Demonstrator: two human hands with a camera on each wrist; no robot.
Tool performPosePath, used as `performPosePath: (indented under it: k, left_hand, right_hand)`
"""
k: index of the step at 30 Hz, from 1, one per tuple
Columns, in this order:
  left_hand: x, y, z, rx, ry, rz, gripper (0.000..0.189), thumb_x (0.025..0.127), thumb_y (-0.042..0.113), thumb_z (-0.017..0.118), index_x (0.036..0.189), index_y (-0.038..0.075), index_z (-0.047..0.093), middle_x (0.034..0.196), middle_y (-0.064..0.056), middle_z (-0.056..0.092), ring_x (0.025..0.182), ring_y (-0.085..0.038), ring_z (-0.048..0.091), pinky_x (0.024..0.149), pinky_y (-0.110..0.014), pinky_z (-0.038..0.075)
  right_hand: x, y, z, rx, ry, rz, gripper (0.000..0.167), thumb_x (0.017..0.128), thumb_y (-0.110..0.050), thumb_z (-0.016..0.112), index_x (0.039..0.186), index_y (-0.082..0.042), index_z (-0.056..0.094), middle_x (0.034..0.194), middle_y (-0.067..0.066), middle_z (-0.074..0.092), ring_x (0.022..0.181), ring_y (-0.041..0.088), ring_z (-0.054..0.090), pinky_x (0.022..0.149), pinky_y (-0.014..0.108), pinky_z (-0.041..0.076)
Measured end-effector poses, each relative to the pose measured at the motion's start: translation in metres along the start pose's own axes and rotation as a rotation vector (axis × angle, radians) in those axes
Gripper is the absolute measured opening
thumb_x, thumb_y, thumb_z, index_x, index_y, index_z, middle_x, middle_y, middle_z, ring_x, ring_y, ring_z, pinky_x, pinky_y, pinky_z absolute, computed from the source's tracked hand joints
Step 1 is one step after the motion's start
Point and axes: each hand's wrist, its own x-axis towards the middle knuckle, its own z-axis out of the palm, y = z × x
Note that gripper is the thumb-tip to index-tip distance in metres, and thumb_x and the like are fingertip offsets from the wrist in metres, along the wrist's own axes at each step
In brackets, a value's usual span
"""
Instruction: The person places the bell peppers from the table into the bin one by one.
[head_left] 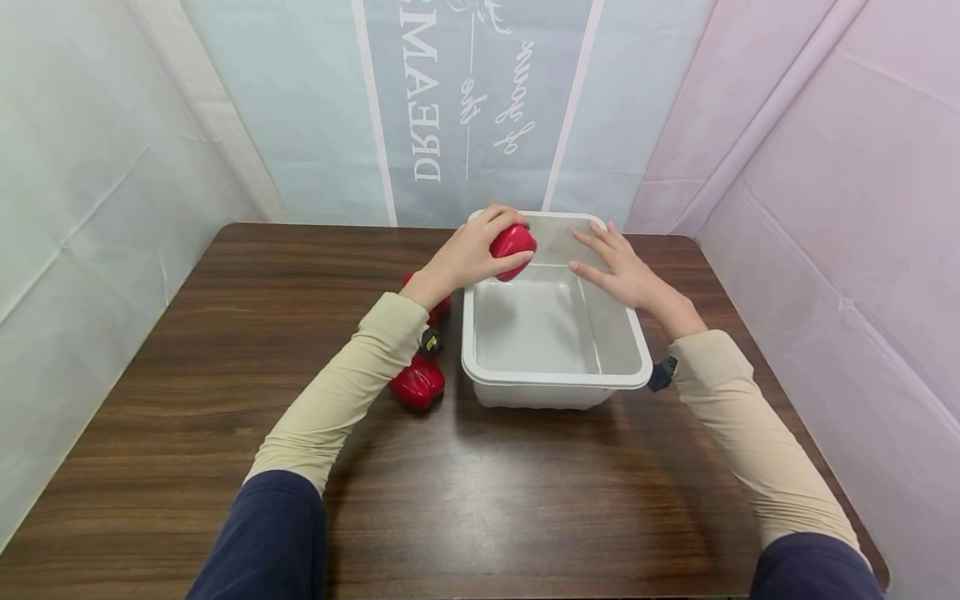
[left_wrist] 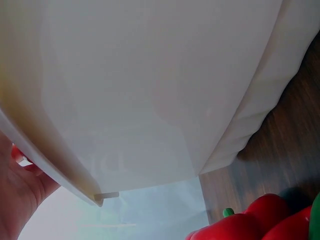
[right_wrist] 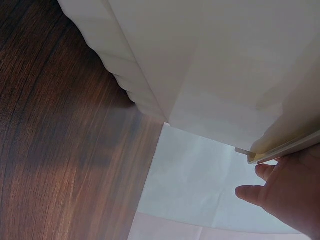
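Observation:
My left hand (head_left: pixel 480 250) grips a red bell pepper (head_left: pixel 514 248) over the left side of a white plastic bin (head_left: pixel 555 379). In the left wrist view, that hand (left_wrist: pixel 22 195) is at the bin's rim, with only a sliver of red showing beyond it. The right hand (head_left: pixel 618 271) holds nothing; its fingers are spread over the bin's right rim. Its fingers also show at the rim in the right wrist view. More red bell peppers (head_left: pixel 417 383) lie on the table left of the bin, partly hidden behind my left forearm.
The bin stands on a dark wood-grain table (head_left: pixel 480 500). Behind it hangs a pale blue printed cloth (head_left: pixel 480 108), and light sheets (head_left: pixel 840 250) close off both sides. Several red peppers (left_wrist: pixel 235 227) sit close to the bin's left wall.

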Motion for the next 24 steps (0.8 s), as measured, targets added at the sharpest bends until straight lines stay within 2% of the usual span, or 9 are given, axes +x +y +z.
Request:
performPosePath:
  k: [6, 15, 24]
  left_hand:
    - [-0.0006, -0.0002, 0.0004, 0.008, -0.007, -0.001, 0.051, 0.081, 0.044, 0.066, 0.124, 0.021, 0.053, 0.127, 0.000, 0.048, 0.110, -0.016, 0.049, 0.086, -0.031, 0.051]
    - [-0.0017, -0.0001, 0.0020, 0.023, 0.016, 0.039, 0.052, 0.080, 0.041, 0.068, 0.124, 0.017, 0.055, 0.126, -0.002, 0.049, 0.110, -0.018, 0.049, 0.085, -0.033, 0.052]
    - [-0.0026, 0.0004, 0.0031, 0.040, 0.009, 0.040, 0.053, 0.080, 0.042, 0.068, 0.125, 0.020, 0.054, 0.127, -0.001, 0.049, 0.111, -0.016, 0.049, 0.086, -0.031, 0.051]
  right_hand:
    - [0.0006, 0.0001, 0.0003, 0.000, 0.002, 0.002, 0.069, 0.091, -0.053, 0.045, 0.148, -0.020, 0.024, 0.156, 0.009, 0.003, 0.142, 0.025, -0.015, 0.109, 0.060, -0.001]
    - [0.0005, 0.0003, 0.0010, 0.005, 0.013, -0.005, 0.069, 0.092, -0.053, 0.044, 0.148, -0.019, 0.024, 0.156, 0.010, 0.003, 0.142, 0.026, -0.014, 0.110, 0.059, -0.002]
    - [-0.0002, 0.0011, 0.0018, 0.004, 0.014, -0.002, 0.069, 0.091, -0.053, 0.045, 0.148, -0.019, 0.024, 0.156, 0.010, 0.004, 0.142, 0.027, -0.014, 0.109, 0.061, 0.000]
